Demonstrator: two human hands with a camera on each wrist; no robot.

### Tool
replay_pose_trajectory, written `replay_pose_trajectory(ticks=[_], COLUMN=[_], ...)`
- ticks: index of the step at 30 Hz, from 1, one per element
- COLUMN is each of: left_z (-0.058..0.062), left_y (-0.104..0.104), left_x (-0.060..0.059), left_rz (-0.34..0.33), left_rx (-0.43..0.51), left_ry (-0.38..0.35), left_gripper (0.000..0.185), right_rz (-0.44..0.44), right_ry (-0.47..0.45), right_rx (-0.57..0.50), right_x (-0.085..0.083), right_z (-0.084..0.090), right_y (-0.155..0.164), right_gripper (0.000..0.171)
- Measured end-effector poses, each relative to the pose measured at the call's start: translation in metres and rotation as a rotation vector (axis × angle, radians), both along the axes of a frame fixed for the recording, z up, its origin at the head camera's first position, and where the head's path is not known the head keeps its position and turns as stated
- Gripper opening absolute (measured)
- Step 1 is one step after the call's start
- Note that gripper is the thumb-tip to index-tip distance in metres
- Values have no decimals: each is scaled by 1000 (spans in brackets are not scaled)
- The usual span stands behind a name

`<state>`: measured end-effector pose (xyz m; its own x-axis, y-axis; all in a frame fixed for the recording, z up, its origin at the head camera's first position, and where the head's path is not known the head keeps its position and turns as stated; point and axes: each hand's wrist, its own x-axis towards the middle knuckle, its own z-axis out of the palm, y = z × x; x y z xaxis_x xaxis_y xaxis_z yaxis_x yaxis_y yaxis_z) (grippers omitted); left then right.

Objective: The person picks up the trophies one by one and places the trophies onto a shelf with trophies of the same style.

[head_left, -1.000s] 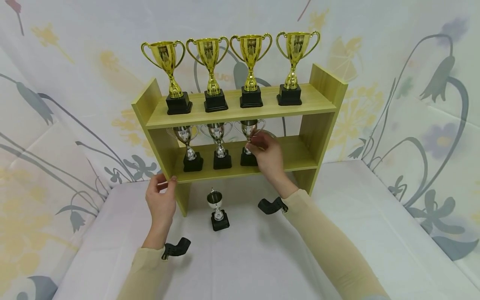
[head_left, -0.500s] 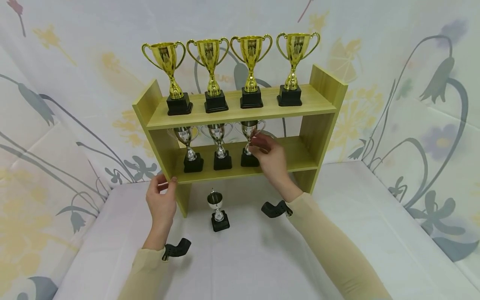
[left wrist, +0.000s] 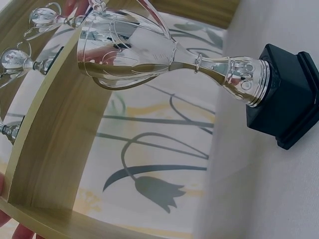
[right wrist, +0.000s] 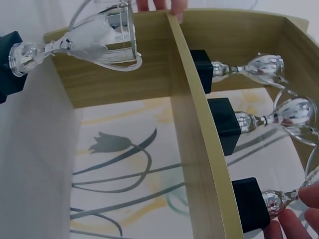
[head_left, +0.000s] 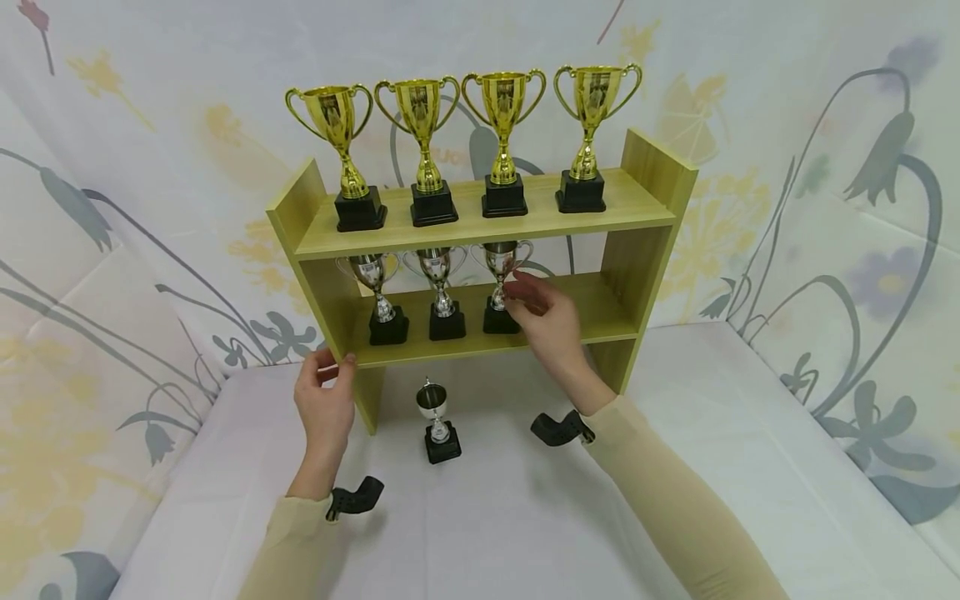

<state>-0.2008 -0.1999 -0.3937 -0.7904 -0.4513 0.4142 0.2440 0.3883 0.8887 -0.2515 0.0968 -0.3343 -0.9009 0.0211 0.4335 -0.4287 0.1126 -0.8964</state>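
Observation:
My left hand (head_left: 325, 398) grips the left side panel of a wooden shelf unit (head_left: 600, 304), thumb in front and fingers behind. On the middle board stand three silver trophy cups with black bases. My right hand (head_left: 553, 325) is beside the rightmost silver trophy (head_left: 501, 321), thumb and fingers loosely bent and parted. In the right wrist view, its fingers (right wrist: 291, 225) lie right at that trophy's stem (right wrist: 275, 201). Another silver trophy (head_left: 442, 440) stands upright on the white tablecloth in front of the shelf; it looms large in the left wrist view (left wrist: 129, 45).
Several gold trophies (head_left: 504, 196) stand in a row on the top board. Left of the right hand are the middle silver trophy (head_left: 447, 321) and the leftmost silver trophy (head_left: 388, 327). A flowered cloth (head_left: 810, 250) hangs behind and at the sides.
My right hand has drawn slightly to the right, its fingers loosening from the rightmost silver trophy, which stays upright in place. The left hand has kept its hold on the shelf.

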Motion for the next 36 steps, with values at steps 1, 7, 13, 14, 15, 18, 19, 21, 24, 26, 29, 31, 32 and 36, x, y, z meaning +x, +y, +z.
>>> replay_pose_trajectory(ticks=[1, 7, 13, 14, 15, 18, 19, 21, 24, 26, 29, 31, 32, 36], left_z=[0, 0, 0, 0, 0, -1, -1, 0, 0, 0, 0, 0, 0, 0], left_y=[0, 0, 0, 0, 0, 0, 0, 0, 0, 0, 0, 1, 1, 1], left_x=[0, 1, 1, 1, 1, 0, 0, 0, 0, -1, -1, -1, -1, 0], left_rz=[0, 1, -4, -5, -6, -7, -6, -5, -3, -2, -3, -3, -2, 1], left_rx=[-2, -4, 8, 9, 11, 11, 10, 8, 8, 7, 6, 4, 3, 6], left_ry=[-3, -12, -4, -4, -4, -3, -1, 4, 12, 15, 15, 15, 14, 10], left_gripper=[26, 28, 26, 26, 26, 27, 26, 26, 24, 24, 24, 25, 25, 26], right_rz=[0, -8, -21, -21, -24, -28, -26, -21, -4, 2, 5, 9, 16, 42], right_ry=[3, 12, -14, -17, -20, -17, -14, -9, 0, 13, 44, 57, 60, 59], right_rx=[7, 2, 4, 9, 14, 22, 18, 8, -7, -7, 4, 10, 10, 9], right_x=[2, 11, 21, 23, 24, 28, 29, 31, 35, 38, 44, 47, 48, 52], right_z=[0, -2, -6, -6, -6, -6, -7, -7, -8, -9, -11, -13, -14, -22], right_y=[0, 4, 6, 6, 6, 6, 5, 5, 3, 0, -3, -6, -7, -11], right_gripper=[37, 34, 38, 38, 39, 37, 37, 37, 36, 36, 34, 33, 32, 27])
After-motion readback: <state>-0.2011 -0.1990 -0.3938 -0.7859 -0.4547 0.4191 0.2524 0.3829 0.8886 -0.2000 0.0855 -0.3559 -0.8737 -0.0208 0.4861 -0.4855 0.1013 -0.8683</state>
